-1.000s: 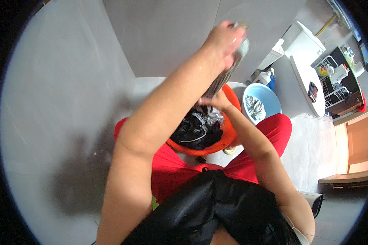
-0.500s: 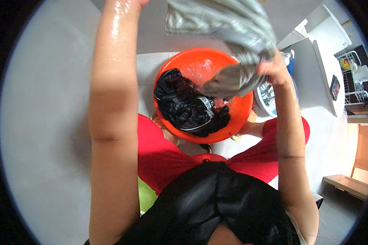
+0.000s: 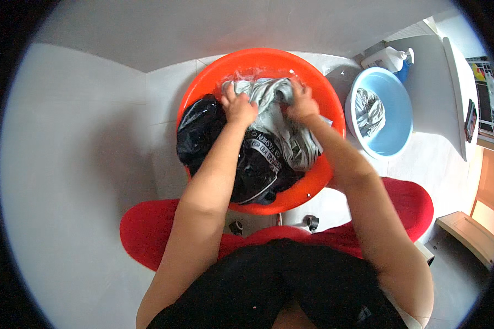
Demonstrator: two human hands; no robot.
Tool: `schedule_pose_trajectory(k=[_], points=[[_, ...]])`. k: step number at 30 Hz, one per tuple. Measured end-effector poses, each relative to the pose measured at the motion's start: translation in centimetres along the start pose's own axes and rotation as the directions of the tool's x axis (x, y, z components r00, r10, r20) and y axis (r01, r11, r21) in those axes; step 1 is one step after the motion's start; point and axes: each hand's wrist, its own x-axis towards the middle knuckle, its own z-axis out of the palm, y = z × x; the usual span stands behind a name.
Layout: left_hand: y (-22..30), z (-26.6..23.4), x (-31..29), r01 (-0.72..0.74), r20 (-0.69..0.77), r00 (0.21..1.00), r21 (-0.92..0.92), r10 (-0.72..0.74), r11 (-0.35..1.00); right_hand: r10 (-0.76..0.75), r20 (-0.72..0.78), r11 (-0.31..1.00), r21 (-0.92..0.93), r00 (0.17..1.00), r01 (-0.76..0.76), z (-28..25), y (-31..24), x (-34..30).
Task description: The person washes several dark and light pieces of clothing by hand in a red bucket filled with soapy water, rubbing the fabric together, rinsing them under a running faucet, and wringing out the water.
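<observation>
A wet light-grey garment [image 3: 269, 90] lies bunched in a large orange basin [image 3: 331, 93] between my legs. My left hand [image 3: 240, 108] grips its left side, fingers curled onto the cloth. At its upper right, my right hand [image 3: 303, 103] is closed on the fabric, somewhat blurred by motion. Beside and below it in the same basin is a soaked black garment [image 3: 197, 123] with a printed white band and white piping. Water shows around the cloth near the basin's far wall.
To the right stands a light-blue basin [image 3: 398, 131] with another grey cloth [image 3: 369, 112] inside. Behind it are a white pump bottle [image 3: 387, 58] and a blue container [image 3: 404, 71]. A grey wall [image 3: 214, 27] rises close beyond the orange basin. A phone [image 3: 470, 120] sits by the white counter edge.
The grey garment, held up above the basin before, is now down in it. Both hands have come down and closer together. The view has shifted, showing the blue basin fully.
</observation>
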Motion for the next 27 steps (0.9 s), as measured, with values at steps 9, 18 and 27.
schedule_pose_trajectory(k=[9,18,27], points=[[-1.9,6.0,6.2,-0.059,0.528,0.844,-0.084,0.095,0.995,-0.336,0.136,0.765,-0.538,0.932,0.354,11.7,4.0,5.8],[2.0,1.4,1.8,0.508,0.433,0.861,-0.772,0.269,-0.383,-0.475,-0.215,0.809,0.275,0.853,0.52,1.4,-3.7,-7.0],[-0.1,6.1,-0.8,0.477,0.073,0.835,-0.589,0.545,-0.652,-0.475,-0.347,0.805,0.201,0.809,0.558,1.2,-8.8,-13.9]])
